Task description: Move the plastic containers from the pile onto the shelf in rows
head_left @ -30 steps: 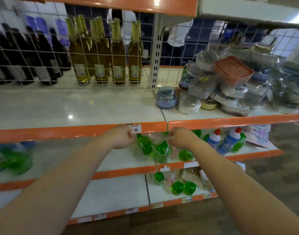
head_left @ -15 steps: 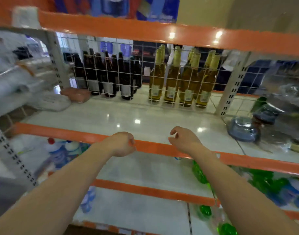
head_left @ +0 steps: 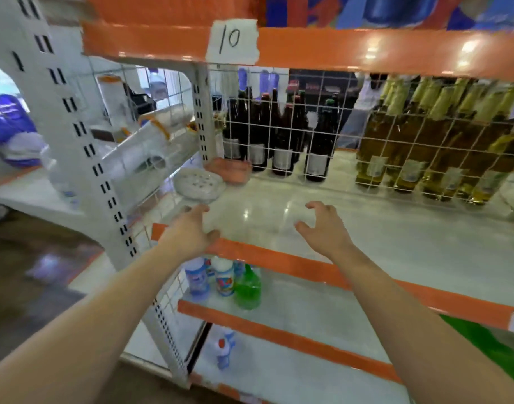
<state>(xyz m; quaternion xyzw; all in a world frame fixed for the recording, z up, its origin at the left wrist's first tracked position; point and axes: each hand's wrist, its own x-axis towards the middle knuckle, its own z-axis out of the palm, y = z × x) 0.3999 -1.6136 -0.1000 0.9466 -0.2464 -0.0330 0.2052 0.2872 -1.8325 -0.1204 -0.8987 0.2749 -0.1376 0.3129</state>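
Observation:
A round clear plastic container point(head_left: 198, 184) lies at the far left of the white shelf point(head_left: 366, 228), with an orange plastic container point(head_left: 231, 170) just behind it against the wire mesh. My left hand point(head_left: 190, 231) reaches over the shelf's orange front edge, fingers spread, a little short of the clear container and holding nothing. My right hand point(head_left: 322, 228) hovers above the shelf to the right, fingers loosely spread and empty. The pile of containers is out of view.
Dark bottles point(head_left: 276, 135) and yellow bottles point(head_left: 430, 141) stand behind the wire mesh point(head_left: 351, 158). A white upright post point(head_left: 83, 158) bounds the shelf on the left; wrapped rolls point(head_left: 139, 153) lie beyond it. Cleaning bottles point(head_left: 226, 278) stand on the lower shelf.
The view has swung left along the shelf, away from the pile of containers. Both hands have risen from the lower shelf to the middle shelf and opened their fingers.

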